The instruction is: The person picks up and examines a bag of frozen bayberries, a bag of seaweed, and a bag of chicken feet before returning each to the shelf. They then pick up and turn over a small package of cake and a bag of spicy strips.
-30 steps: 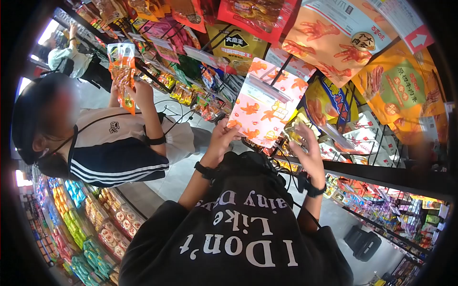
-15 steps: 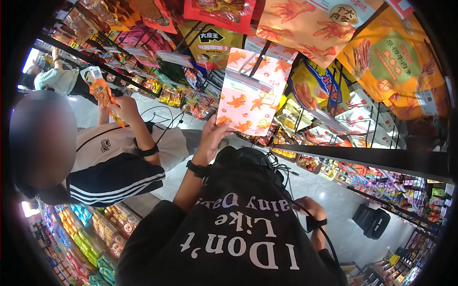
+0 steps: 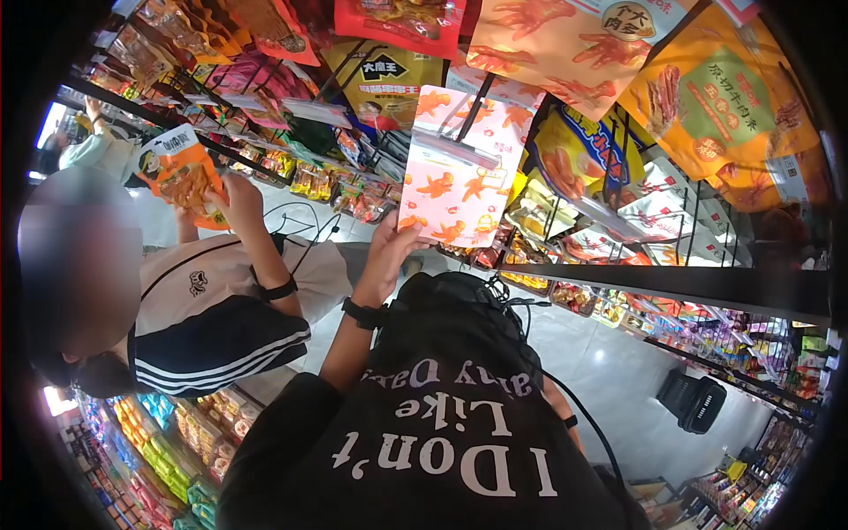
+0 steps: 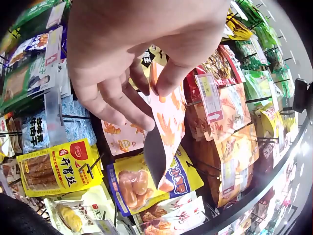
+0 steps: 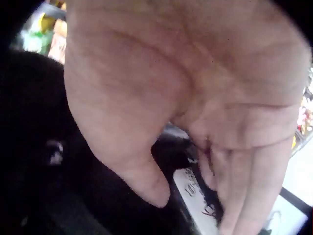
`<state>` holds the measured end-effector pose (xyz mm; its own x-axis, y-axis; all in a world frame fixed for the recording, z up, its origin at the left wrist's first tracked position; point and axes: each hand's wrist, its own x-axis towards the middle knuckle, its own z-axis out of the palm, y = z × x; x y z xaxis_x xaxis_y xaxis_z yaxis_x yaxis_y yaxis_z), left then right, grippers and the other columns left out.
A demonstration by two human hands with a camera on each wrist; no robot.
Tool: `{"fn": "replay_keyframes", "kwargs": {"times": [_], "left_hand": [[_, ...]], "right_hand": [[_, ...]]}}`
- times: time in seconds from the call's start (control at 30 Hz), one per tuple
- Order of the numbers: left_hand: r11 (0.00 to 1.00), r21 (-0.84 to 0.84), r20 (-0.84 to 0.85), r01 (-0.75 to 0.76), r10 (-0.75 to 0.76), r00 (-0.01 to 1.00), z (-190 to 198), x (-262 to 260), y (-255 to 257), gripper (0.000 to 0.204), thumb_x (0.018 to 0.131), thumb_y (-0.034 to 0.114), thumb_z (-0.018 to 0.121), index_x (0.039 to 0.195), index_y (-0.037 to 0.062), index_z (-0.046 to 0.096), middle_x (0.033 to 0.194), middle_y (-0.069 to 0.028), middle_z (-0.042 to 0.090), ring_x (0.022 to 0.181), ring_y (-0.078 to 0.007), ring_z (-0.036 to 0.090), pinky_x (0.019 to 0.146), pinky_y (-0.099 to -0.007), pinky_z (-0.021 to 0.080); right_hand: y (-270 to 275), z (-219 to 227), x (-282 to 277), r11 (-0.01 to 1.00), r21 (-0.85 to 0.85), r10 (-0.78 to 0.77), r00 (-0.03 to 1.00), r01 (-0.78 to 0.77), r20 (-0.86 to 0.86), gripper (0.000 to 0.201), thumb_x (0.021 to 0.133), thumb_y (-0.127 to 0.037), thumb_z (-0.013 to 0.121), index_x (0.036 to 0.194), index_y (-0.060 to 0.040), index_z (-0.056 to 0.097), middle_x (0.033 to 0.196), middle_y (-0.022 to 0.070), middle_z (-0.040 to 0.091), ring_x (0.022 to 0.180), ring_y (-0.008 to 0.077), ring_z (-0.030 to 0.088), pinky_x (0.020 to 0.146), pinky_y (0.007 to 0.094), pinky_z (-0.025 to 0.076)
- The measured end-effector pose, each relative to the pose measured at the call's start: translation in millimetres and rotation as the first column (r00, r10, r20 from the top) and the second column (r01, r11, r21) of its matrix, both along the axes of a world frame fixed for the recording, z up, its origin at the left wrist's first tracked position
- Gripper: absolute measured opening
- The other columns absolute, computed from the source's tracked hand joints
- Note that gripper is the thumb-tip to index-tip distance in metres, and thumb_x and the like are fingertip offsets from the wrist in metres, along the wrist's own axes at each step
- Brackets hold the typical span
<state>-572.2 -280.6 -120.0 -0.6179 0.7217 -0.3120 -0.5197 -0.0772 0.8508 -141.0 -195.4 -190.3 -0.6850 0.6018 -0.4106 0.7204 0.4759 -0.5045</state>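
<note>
Pink snack pouch (image 3: pixel 464 168) printed with orange chicken-feet figures is held up in front of the hanging rack (image 3: pixel 671 291), its long axis running upward and tilted slightly to the right in the head view. It is pinched at its lower left corner by the left hand (image 3: pixel 393 252), so the pouch stands above and a little to the right of the grip. In the left wrist view the pouch (image 4: pixel 166 127) is seen edge-on, hanging away from the camera, with the thumb (image 4: pixel 171 73) on one face and the curled fingers (image 4: pixel 120 100) on the other; the pinch is closed firmly on the bag's edge.

The right hand (image 5: pixel 195 112) is lowered beside the body, well apart from the pouch; in the right wrist view its palm is turned to the camera, the fingers are relaxed and nothing is held. It cannot be made out in the head view. The left hand is thus by far the nearer to the pouch and the rack.

The rack is hung with snack bags: a yellow bag with blue lettering (image 3: pixel 587 168) just right of the pouch, a large orange bag (image 3: pixel 724 115) further right, a large pale chicken-feet bag (image 3: pixel 565 44) above. Small trays of packets (image 3: pixel 574 299) are set along the lower shelf edge.

At the left, an orange packet (image 3: pixel 181 177) is held up by another person (image 3: pixel 212 300) in a striped top.
</note>
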Motion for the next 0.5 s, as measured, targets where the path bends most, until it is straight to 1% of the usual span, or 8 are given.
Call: {"fn": "replay_keyframes", "kwargs": {"times": [0.07, 0.17, 0.27, 0.37, 0.5], "left_hand": [[0.999, 0.048, 0.006, 0.017, -0.018, 1.0, 1.5, -0.3, 2.7, 0.035, 0.095, 0.007, 0.053, 0.13, 0.0021, 0.051, 0.118, -0.0088, 0.062, 0.103, -0.0184, 0.063, 0.086, -0.0324, 0.052], [0.991, 0.129, -0.004, 0.043, -0.043, 0.999, 6.8, 1.6, 12.4, 0.038, 0.093, 0.006, 0.055, 0.131, -0.0018, 0.052, 0.118, -0.0094, 0.063, 0.108, -0.0173, 0.061, 0.094, -0.0335, 0.049], [0.985, 0.129, -0.091, 0.117, -0.106, 0.99, -0.5, 3.1, 18.7, 0.037, 0.094, 0.007, 0.054, 0.129, -0.0022, 0.054, 0.119, -0.0084, 0.062, 0.109, -0.0166, 0.06, 0.095, -0.0331, 0.049], [0.983, 0.125, -0.073, 0.138, -0.13, 0.989, -1.4, 2.9, 19.8, 0.036, 0.094, 0.007, 0.05, 0.128, -0.0039, 0.052, 0.122, -0.0122, 0.061, 0.108, -0.0223, 0.061, 0.09, -0.0399, 0.052], [0.983, 0.14, -0.012, 0.116, -0.115, 0.993, 12.9, 4.5, 20.6, 0.033, 0.094, 0.005, 0.049, 0.125, -0.0039, 0.053, 0.12, -0.0129, 0.061, 0.108, -0.0251, 0.062, 0.089, -0.0409, 0.053]], "right_hand": [[-3.9, -0.1, -1.1, 1.0, 0.007, -0.012, 1.0, 0.012, 0.013, 0.016, 0.082, -0.015, 0.061, 0.087, -0.0017, 0.069, 0.081, 0.0249, 0.067, 0.077, 0.0385, 0.067, 0.066, 0.0462, 0.052], [-10.7, -0.2, -0.5, 1.0, 0.015, -0.022, 0.999, 0.022, 0.027, 0.016, 0.082, -0.015, 0.061, 0.088, -0.0018, 0.069, 0.081, 0.0248, 0.067, 0.076, 0.0385, 0.067, 0.066, 0.0462, 0.052], [-15.3, -3.8, -0.1, 0.999, 0.02, -0.031, 0.999, 0.03, 0.037, 0.017, 0.083, -0.015, 0.061, 0.088, -0.0019, 0.069, 0.081, 0.0248, 0.067, 0.076, 0.0384, 0.067, 0.066, 0.0462, 0.052], [-20.1, -6.3, 1.9, 0.999, 0.021, -0.048, 0.998, 0.047, 0.044, 0.017, 0.083, -0.016, 0.061, 0.089, -0.0021, 0.069, 0.081, 0.0248, 0.067, 0.076, 0.0384, 0.067, 0.066, 0.0462, 0.051], [-24.4, -4.7, 9.2, 0.997, -0.006, -0.07, 0.995, 0.071, 0.065, 0.017, 0.083, -0.016, 0.061, 0.089, -0.0022, 0.069, 0.081, 0.0247, 0.067, 0.075, 0.0384, 0.067, 0.066, 0.0462, 0.051]]}}
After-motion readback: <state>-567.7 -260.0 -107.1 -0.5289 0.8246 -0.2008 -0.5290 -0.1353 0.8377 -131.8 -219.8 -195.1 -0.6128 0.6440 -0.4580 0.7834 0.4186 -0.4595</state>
